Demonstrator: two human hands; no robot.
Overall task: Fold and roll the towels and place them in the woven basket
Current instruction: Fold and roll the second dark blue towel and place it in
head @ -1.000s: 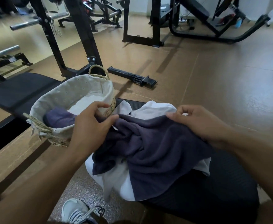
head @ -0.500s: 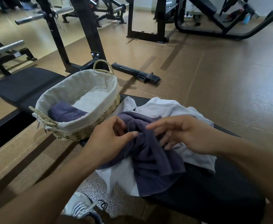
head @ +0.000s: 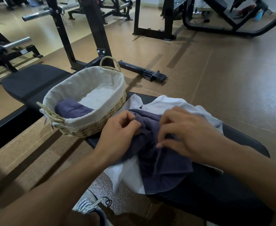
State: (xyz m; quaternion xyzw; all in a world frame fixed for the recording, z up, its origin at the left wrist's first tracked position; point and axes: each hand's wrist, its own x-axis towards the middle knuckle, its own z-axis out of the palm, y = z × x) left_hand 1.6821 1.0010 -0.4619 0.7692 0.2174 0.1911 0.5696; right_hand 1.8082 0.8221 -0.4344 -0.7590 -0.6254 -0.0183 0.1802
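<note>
Holding one rolled purple towel (head: 72,109): woven basket (head: 91,128).

Single head-worn wide-angle view, looking forward and steeply down from just above and behind the forearms, close over the left hand (head: 117,134), the right hand (head: 189,134) and the dark purple towel (head: 165,165) at frame centre. Set near enough that the woven basket (head: 91,128) on the black bench (head: 241,198) fills the left middle, with gym floor (head: 232,82) and weight racks (head: 93,30) curving away along the top edge. No second view, so no shared ground.
</note>
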